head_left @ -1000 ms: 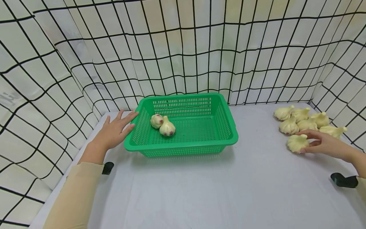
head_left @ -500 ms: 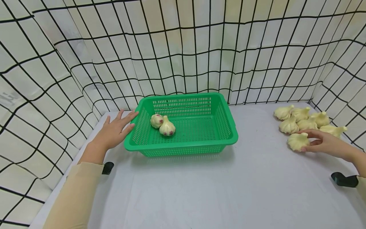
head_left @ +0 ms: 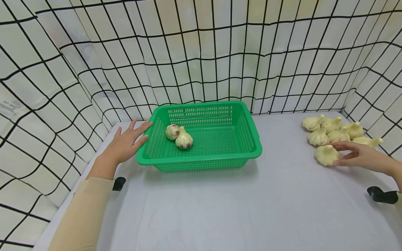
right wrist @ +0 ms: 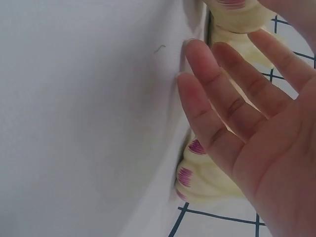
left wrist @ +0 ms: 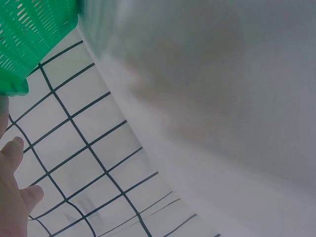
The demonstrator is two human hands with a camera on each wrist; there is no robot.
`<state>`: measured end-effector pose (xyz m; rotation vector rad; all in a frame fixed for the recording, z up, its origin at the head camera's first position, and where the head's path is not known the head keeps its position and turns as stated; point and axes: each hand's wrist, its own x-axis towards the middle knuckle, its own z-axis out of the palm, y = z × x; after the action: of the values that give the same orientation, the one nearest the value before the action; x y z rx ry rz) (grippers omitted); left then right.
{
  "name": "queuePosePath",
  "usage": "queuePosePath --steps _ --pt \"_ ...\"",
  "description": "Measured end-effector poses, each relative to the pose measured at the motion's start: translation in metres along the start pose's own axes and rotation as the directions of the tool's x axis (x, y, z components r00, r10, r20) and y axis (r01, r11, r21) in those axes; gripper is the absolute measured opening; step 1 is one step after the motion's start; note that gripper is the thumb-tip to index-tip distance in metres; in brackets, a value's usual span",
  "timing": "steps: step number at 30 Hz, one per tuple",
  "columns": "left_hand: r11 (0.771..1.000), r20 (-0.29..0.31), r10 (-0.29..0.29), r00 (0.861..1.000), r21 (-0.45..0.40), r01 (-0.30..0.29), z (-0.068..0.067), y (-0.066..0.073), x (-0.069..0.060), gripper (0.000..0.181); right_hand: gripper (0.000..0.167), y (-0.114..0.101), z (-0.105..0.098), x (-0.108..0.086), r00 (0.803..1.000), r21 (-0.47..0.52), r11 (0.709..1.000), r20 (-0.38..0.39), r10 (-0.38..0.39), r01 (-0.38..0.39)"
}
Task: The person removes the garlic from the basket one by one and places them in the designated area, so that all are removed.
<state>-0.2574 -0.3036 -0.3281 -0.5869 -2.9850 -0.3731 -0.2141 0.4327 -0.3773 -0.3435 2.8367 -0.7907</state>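
Observation:
In the head view my left hand (head_left: 122, 144) lies with spread fingers against the left rim of a green plastic basket (head_left: 201, 158). Two garlic bulbs (head_left: 183, 138) with purple-marked ends sit inside it, towards the left. At the table's right, my right hand (head_left: 362, 157) is at a pale garlic bulb (head_left: 327, 155), thumb at its near right edge and fingertips behind it. The right wrist view has the fingers (right wrist: 232, 98) fairly straight, with that bulb (right wrist: 242, 17) partly seen between thumb and index finger. Whether both still press it is hard to tell.
Behind the right hand is a cluster of several garlic bulbs (head_left: 337, 127). White walls with black netting (head_left: 216, 59) close off the back and both sides. A white cloth (head_left: 201, 209) covers the table.
The bulb at my right hand has turned, its stem now pointing more upward. My right hand has drawn slightly to the right of it. The left hand and basket stay put.

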Motion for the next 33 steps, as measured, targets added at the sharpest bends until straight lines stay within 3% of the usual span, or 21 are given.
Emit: queuePosePath --steps 6,12,18,33 --pt "1.000 0.003 -0.002 1.000 -0.006 0.002 -0.001 0.001 0.000 0.064 0.066 0.003 -0.003 -0.002 0.999 0.001 1.000 -0.014 -0.031 0.031" --pt "1.000 0.005 -0.004 1.000 -0.002 0.004 -0.001 0.001 0.000 0.064 0.054 0.002 -0.008 -0.002 0.994 -0.013 0.998 -0.091 -0.066 0.065" --pt "1.000 0.005 -0.002 1.000 -0.003 0.002 0.000 0.001 0.000 0.064 0.047 -0.002 -0.015 -0.004 0.986 -0.053 0.997 -0.156 -0.058 0.050" --pt "1.000 0.004 0.004 1.000 -0.011 -0.004 -0.001 0.001 0.000 0.063 0.031 -0.038 -0.031 -0.001 0.947 -0.073 0.997 -0.317 -0.047 0.025"
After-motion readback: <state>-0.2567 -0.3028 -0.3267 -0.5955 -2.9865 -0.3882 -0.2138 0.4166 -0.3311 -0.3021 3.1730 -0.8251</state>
